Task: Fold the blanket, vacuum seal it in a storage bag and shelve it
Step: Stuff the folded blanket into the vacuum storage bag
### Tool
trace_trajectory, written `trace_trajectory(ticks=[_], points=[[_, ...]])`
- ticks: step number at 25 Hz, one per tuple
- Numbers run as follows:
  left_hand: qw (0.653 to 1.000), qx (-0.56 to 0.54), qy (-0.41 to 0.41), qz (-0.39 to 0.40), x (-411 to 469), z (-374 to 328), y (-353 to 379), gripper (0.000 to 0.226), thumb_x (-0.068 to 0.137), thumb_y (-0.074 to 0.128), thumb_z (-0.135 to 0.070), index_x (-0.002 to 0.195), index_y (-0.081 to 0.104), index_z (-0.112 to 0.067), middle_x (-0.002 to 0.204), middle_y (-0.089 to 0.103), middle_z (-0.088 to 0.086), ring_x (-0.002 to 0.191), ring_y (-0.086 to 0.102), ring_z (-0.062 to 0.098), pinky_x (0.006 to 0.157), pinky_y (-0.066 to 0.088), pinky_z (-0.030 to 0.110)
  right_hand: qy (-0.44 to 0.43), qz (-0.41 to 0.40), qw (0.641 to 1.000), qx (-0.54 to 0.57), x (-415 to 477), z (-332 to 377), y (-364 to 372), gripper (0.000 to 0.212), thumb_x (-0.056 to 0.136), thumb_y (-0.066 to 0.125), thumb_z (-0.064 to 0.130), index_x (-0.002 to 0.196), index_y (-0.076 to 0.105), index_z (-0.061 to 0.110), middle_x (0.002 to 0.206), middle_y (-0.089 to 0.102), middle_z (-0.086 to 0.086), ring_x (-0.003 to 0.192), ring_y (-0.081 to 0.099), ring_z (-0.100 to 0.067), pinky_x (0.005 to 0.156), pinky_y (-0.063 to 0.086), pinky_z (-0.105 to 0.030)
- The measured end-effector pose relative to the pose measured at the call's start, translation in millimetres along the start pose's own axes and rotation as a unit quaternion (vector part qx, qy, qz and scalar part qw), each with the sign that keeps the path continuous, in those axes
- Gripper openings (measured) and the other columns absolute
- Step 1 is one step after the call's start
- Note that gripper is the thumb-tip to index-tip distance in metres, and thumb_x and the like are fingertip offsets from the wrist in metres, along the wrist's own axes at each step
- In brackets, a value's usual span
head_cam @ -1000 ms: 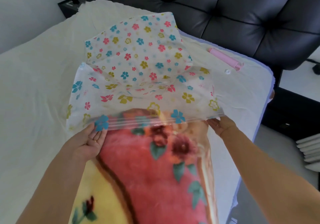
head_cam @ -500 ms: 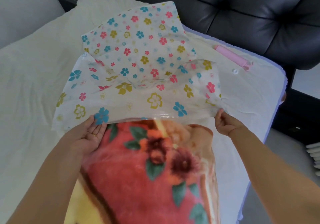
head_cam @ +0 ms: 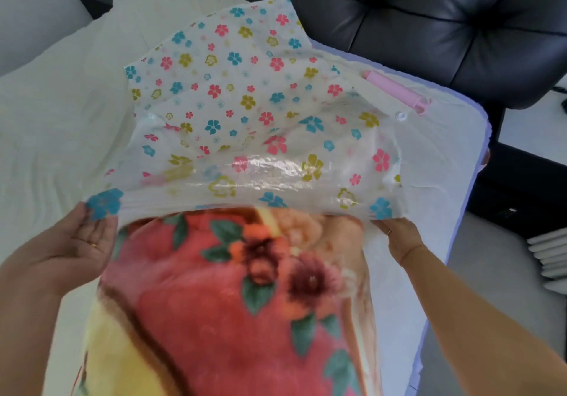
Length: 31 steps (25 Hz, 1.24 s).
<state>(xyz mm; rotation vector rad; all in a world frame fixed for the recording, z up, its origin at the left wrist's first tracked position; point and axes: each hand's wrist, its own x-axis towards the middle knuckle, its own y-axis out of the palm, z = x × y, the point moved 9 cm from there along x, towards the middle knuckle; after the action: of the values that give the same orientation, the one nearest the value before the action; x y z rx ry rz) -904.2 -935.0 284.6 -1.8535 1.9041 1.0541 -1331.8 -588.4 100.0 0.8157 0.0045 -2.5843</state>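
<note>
the folded blanket (head_cam: 233,303) is lying on the bed (head_cam: 46,125), its far end under the storage bag (head_cam: 245,113) mouth. the left hand (head_cam: 73,242) and right hand (head_cam: 399,236) are each pinching a mouth corner, fingers clamped on plastic.

Both forearms were bare, with no sleeves showing. The left hand (head_cam: 80,243) wore a thin gold ring on one finger, on the side facing the blanket (head_cam: 233,303). The right hand (head_cam: 399,236) also wore a narrow ring, and a fine bracelet circled its wrist, on the side away from the blanket.
</note>
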Motion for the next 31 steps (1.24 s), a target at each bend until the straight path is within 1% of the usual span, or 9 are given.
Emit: trace_trajectory(ticks=[4,8,10,14,18,20,23,27,31], points=[[1.000,-0.007,-0.024,0.005,-22.4,27.8,-3.1,0.056,0.038,0.076,-0.018,0.091,0.061,-0.018,0.071,0.074,-0.009,0.067,0.070,0.002,0.063,0.055,0.020,0.001,0.008,0.988,-0.155,-52.0,-18.9,4.3,0.081,0.053,0.091,0.029,0.123,0.056,0.008,0.122,0.062,-0.011,0.104,0.059,-0.023,0.090,0.046,-0.034],[0.998,-0.040,-0.032,0.024,-41.8,37.3,2.7,0.051,0.045,0.077,-0.016,0.094,0.062,-0.016,0.079,0.075,-0.008,0.071,0.070,0.004,0.074,0.056,0.021,-0.287,-0.128,0.872,-0.376,-124.3,74.4,17.0,0.082,0.077,0.075,0.009,0.146,0.030,0.009,0.148,0.033,-0.012,0.134,0.037,-0.028,0.110,0.034,-0.047],[0.998,-0.050,-0.042,0.018,-50.0,40.1,8.0,0.034,0.063,0.075,-0.016,0.094,0.061,-0.016,0.076,0.074,-0.008,0.067,0.070,0.004,0.075,0.056,0.020,-0.420,-0.044,0.820,-0.387,-163.1,109.6,80.8,0.076,0.074,0.076,0.033,0.139,0.044,0.011,0.144,0.043,-0.009,0.135,0.038,-0.024,0.114,0.028,-0.043],[0.996,-0.071,-0.044,0.011,-67.4,37.8,12.3,0.009,0.091,0.056,-0.022,0.093,0.060,-0.015,0.071,0.074,-0.007,0.062,0.070,0.004,0.060,0.056,0.021,-0.446,0.109,0.726,-0.512,-177.5,108.9,205.1,0.057,0.077,0.057,0.053,0.124,0.063,0.021,0.128,0.062,-0.001,0.121,0.055,-0.020,0.110,0.033,-0.039],[0.986,0.083,0.135,-0.046,-79.7,22.0,-21.5,0.028,0.086,0.067,-0.018,0.108,0.054,-0.006,0.086,0.071,0.004,0.072,0.069,0.010,0.076,0.056,0.024,-0.528,0.068,0.671,-0.516,-186.3,104.6,206.0,0.042,0.087,0.040,0.041,0.093,0.076,0.020,0.084,0.074,-0.003,0.073,0.070,-0.027,0.061,0.055,-0.031],[0.835,0.380,0.381,-0.116,-96.1,0.7,-23.2,0.064,0.072,0.082,-0.024,0.123,0.047,-0.009,0.113,0.055,0.011,0.098,0.057,0.019,0.093,0.045,0.035,-0.594,0.023,0.615,-0.518,-201.6,104.1,194.4,0.035,0.087,0.045,0.035,0.098,0.076,0.023,0.079,0.072,0.002,0.065,0.068,-0.022,0.051,0.051,-0.023],[0.552,0.627,0.550,-0.014,-84.3,12.5,21.6,0.071,0.079,0.074,-0.032,0.138,0.043,-0.010,0.140,0.047,0.012,0.129,0.044,0.027,0.108,0.030,0.041,-0.609,0.018,0.601,-0.517,-206.7,97.9,190.8,0.032,0.089,0.048,0.032,0.104,0.074,0.021,0.079,0.071,0.000,0.064,0.067,-0.024,0.050,0.053,-0.026],[0.395,0.664,0.634,-0.026,-71.4,-0.4,23.3,0.050,0.073,0.056,0.008,0.123,0.060,0.002,0.117,0.066,0.020,0.090,0.070,0.034,0.074,0.057,0.041,-0.639,-0.005,0.586,-0.498,-229.7,88.5,168.2,0.030,0.091,0.049,0.026,0.093,0.076,0.013,0.079,0.071,-0.004,0.068,0.066,-0.026,0.063,0.049,-0.031],[0.342,0.672,0.655,0.052,-97.9,31.9,-21.5,0.041,0.080,0.044,-0.003,0.115,0.065,0.003,0.112,0.069,0.016,0.094,0.070,0.029,0.095,0.042,0.030,-0.651,0.020,0.595,-0.470,-261.0,75.2,143.1,0.044,0.102,0.039,0.027,0.092,0.075,0.004,0.083,0.069,-0.009,0.079,0.055,-0.022,0.069,0.044,-0.028]])
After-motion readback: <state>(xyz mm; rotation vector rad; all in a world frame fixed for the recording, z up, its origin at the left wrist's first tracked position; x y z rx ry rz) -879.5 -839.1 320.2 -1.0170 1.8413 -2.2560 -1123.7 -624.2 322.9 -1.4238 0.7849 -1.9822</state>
